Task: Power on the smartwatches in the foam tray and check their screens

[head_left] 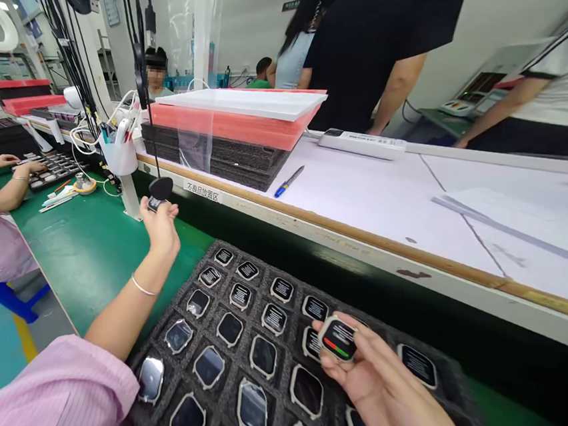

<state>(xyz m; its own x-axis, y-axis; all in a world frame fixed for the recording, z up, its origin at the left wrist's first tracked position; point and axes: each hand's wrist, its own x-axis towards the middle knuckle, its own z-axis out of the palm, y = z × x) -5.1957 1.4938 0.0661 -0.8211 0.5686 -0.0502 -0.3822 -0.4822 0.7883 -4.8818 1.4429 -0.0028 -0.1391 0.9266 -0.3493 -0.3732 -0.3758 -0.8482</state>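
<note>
In my right hand (379,376) is a smartwatch case (338,339) without a strap, its lit screen showing white text above a red and a green bar. My fingers and thumb grip it by the edges, just over a black foam tray (175,380). Rows of similar watch cases, such as this dark one (263,356), lie in the tray's pockets; several near the back show white text. Further left, my left hand (162,225) is raised, its fingers closed on a small watch case (155,203). A round black disc (160,188) hanging on a cable is against or just above it.
A white shelf (367,181) runs behind the tray, bearing stacked foam trays (219,156), a pen (289,181) and a long white box (363,144). Cables (131,24) hang at left beside a white holder (120,154). A co-worker's hands (30,167) work at far left; people stand behind.
</note>
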